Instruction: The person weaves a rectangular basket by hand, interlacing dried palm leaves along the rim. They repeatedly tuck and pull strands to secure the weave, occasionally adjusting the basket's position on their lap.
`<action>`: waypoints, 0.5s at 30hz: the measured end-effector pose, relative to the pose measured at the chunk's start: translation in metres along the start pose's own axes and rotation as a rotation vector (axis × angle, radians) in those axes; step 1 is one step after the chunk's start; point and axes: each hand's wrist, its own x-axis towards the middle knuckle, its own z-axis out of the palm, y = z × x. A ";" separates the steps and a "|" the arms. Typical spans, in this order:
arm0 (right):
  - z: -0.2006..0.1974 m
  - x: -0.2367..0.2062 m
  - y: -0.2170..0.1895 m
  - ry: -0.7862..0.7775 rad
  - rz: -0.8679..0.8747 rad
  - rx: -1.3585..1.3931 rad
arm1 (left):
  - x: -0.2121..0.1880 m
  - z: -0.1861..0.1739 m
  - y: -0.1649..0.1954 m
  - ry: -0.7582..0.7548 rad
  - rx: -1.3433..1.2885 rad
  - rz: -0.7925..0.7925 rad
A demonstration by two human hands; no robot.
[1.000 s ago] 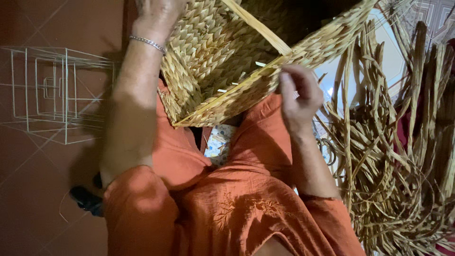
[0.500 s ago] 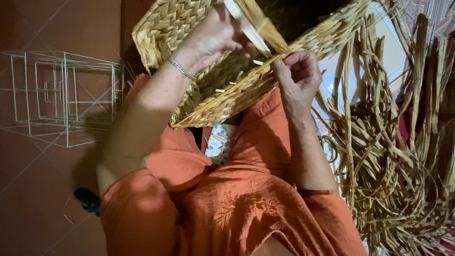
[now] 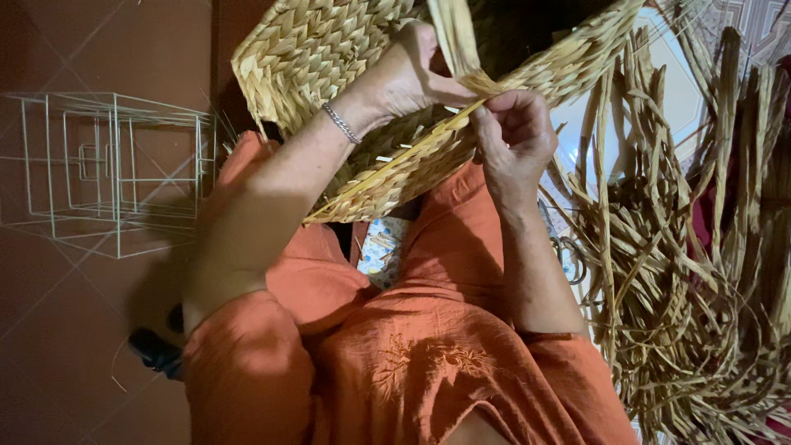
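Note:
A woven straw basket (image 3: 317, 58) rests on my lap, its rim turned towards me. My left hand (image 3: 408, 78), with a silver bracelet at the wrist, reaches over the basket wall and grips a flat dried strand (image 3: 451, 33) that rises from the rim. My right hand (image 3: 515, 132) is closed at the rim beside it, pinching the same strand where it meets the weave. The two hands almost touch. I wear orange clothes, which fill the lower part of the view.
A white wire frame (image 3: 115, 173) stands on the reddish tiled floor at left. A big heap of loose dried strands (image 3: 684, 264) lies at right, with scissors (image 3: 567, 247) at its edge. A dark object (image 3: 152, 353) lies by my left elbow.
My left hand came from the basket's far outer side to the rim and took hold of the strand. My right hand rose to the rim and closed on it.

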 end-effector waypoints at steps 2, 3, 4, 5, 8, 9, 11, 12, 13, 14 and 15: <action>-0.001 -0.001 -0.006 -0.044 -0.024 -0.089 | 0.005 0.002 -0.002 0.022 0.265 -0.170; -0.002 -0.001 -0.008 -0.066 -0.038 -0.134 | 0.007 0.003 -0.002 0.031 0.398 -0.253; -0.003 -0.001 -0.011 -0.079 -0.101 -0.206 | 0.008 0.004 -0.002 0.024 0.417 -0.227; -0.003 -0.001 -0.013 -0.093 -0.163 -0.278 | 0.008 0.004 -0.001 0.017 0.436 -0.201; -0.003 -0.002 -0.019 -0.099 -0.302 -0.478 | 0.002 0.002 0.005 -0.006 0.072 -0.067; -0.003 -0.003 -0.020 -0.095 -0.339 -0.541 | -0.002 0.002 0.008 -0.016 -0.119 -0.016; -0.003 0.000 -0.022 -0.077 -0.504 -0.702 | -0.006 -0.001 0.014 -0.005 -0.238 -0.265; -0.003 0.001 -0.022 -0.068 -0.585 -0.782 | -0.007 -0.002 0.017 -0.002 -0.298 -0.391; -0.003 0.001 -0.023 -0.080 -0.571 -0.780 | -0.007 -0.003 0.020 -0.020 -0.293 -0.353; -0.003 0.003 -0.023 -0.092 -0.560 -0.779 | -0.007 -0.004 0.022 -0.037 -0.287 -0.314; -0.005 0.004 -0.023 -0.104 -0.550 -0.777 | -0.006 -0.003 0.023 -0.054 -0.281 -0.273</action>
